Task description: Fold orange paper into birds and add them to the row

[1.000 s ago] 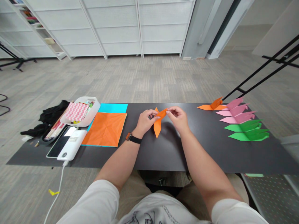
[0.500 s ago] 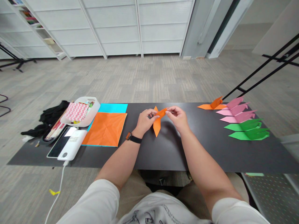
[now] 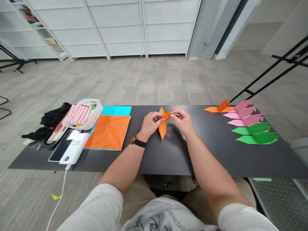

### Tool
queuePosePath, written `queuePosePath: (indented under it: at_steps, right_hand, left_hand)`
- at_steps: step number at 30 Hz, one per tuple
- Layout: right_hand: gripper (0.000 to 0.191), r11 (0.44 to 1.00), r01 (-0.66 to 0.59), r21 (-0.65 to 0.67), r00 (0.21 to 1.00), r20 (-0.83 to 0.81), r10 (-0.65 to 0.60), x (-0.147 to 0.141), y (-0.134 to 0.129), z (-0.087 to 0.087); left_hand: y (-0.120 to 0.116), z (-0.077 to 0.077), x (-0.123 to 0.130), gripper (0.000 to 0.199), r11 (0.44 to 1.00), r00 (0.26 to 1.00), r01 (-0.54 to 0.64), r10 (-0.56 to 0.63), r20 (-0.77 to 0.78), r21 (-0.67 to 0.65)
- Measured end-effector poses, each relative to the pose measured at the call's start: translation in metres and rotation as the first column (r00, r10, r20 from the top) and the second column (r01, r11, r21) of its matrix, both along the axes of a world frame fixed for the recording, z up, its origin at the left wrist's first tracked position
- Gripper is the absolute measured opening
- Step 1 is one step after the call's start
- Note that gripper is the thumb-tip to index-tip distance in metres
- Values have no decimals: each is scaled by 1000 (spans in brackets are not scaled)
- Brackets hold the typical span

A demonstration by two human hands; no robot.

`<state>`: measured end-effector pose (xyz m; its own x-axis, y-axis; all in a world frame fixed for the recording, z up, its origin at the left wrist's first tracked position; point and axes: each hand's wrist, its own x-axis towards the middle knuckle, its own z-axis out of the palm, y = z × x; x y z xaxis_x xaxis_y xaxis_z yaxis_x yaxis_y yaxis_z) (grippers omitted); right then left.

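Observation:
An orange origami crane is held just above the dark table, its two pointed wings spread toward and away from me. My left hand pinches its left part between thumb and fingers. On the other side, my right hand grips the right tip of the folded paper between thumb and forefinger. The fingertips hide part of the crane's middle and ends.
Finished-looking cranes stand at the right: an orange crane, pink cranes and green cranes. At the left lie orange paper sheets, blue paper, a white basket, a phone and a white power bank.
The crane has turned slightly, its wings now lying a little more upright in view and further right. Both hands keep their pinch and have barely moved.

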<state>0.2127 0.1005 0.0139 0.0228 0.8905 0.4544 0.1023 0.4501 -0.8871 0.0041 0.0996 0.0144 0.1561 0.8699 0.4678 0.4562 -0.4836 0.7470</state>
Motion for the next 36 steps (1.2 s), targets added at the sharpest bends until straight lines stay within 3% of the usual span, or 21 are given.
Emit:
queuePosePath:
  at_steps: [5,11,16,25,31,36]
  right_hand:
    - [12,998,25,57,999,45,-28,1,-2,3]
    - [7,994,30,104,981,185,-50,0,-7,9]
    - [13,994,14,111,976,215,-38,0,-9,12]
    - [7,995,29,97,978,202,-48,0,-12,19]
    - [11,997,-57,54,987,153,49,4,-9,15]
    - [10,990,-111,86,983,159,96,4,-7,13]
  left_hand:
    - [-2,5,2,11,998,999,39,-40,18,49]
    - [0,2,1,7,998,1000,-13,14,-8,57]
    - [3,1,-1,6,998,999,-43,43,-6,39]
    - [2,2,-1,5,1000,1000,-12,12,16,-24]
    - [4,3,-4,5,995,997,74,-74,8,-74]
    - [5,2,-5,3,993,997,76,-76,-1,-93]
